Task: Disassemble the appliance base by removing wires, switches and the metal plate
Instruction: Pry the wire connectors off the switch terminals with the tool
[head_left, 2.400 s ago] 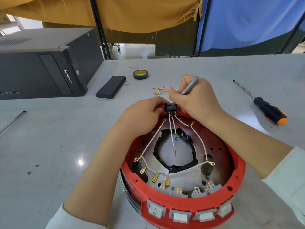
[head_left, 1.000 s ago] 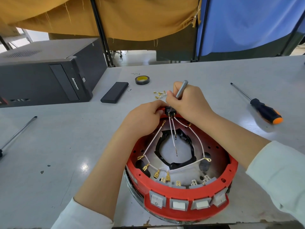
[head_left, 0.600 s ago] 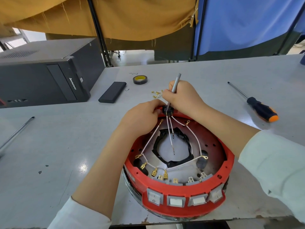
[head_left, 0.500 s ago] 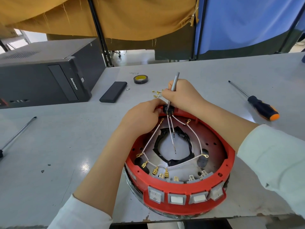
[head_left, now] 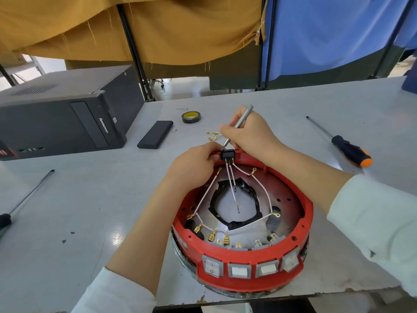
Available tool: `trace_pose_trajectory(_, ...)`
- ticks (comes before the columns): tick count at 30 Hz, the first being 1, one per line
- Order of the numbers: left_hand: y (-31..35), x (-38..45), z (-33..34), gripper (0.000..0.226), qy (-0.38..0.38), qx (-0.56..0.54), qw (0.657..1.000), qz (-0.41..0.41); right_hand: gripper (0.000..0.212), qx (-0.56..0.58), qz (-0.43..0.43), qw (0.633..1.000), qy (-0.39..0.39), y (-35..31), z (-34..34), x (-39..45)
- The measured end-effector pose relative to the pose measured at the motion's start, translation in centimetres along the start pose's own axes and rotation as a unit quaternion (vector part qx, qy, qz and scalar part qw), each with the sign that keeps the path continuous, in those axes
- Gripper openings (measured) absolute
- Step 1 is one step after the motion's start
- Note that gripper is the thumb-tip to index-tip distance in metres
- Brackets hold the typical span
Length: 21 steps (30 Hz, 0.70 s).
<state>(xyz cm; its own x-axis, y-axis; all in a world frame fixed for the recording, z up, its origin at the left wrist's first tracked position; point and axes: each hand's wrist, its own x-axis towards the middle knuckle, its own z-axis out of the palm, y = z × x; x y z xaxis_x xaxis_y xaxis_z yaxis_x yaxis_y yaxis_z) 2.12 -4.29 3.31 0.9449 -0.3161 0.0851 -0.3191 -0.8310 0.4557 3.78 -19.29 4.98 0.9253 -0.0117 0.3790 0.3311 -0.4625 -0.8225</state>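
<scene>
A round red appliance base (head_left: 302, 213) lies open side up near the table's front edge. Several grey rocker switches (head_left: 239, 271) line its near rim. White wires (head_left: 266, 195) with brass terminals run across the inside over a metal plate (head_left: 282, 190) and a black ring (head_left: 255, 213). At the far rim sits a small black switch (head_left: 228, 154). My left hand (head_left: 191, 166) grips the rim beside that switch. My right hand (head_left: 248, 134) holds a thin grey metal tool (head_left: 239, 123), its tip down at the black switch.
A black computer case (head_left: 63, 114) lies at the left. A black slim box (head_left: 155, 134), a tape roll (head_left: 191, 117) and loose brass terminals (head_left: 213, 135) lie beyond the base. An orange-and-black screwdriver (head_left: 347, 150) lies at the right, another screwdriver (head_left: 24, 197) at the left.
My right hand has tilted the grey tool more upright and worked its tip at the black switch, which now stands higher above the rim. My left hand stays on the rim.
</scene>
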Motion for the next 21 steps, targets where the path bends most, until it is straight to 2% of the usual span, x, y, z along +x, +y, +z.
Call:
trace_pose_trajectory(3,-0.1,0.0,0.0,0.029,0.007,-0.005,1.000,0.000,0.030,-0.028,0.002,0.999,-0.039,0.1,-0.4,-0.6)
trace_pose_trajectory(7,-0.1,-0.1,0.0,0.033,0.010,-0.008,1.000,0.003,0.040,-0.023,0.001,1.000,-0.005,0.8,-0.3,-1.4)
trace_pose_trajectory(13,-0.2,0.0,0.0,0.033,0.010,-0.010,1.000,0.001,0.040,-0.019,-0.002,0.999,0.050,1.1,0.1,-1.2)
trace_pose_trajectory(21,-0.3,0.0,0.1,0.033,0.010,-0.011,1.000,0.003,0.038,-0.043,-0.012,0.998,0.052,1.0,0.1,-1.3)
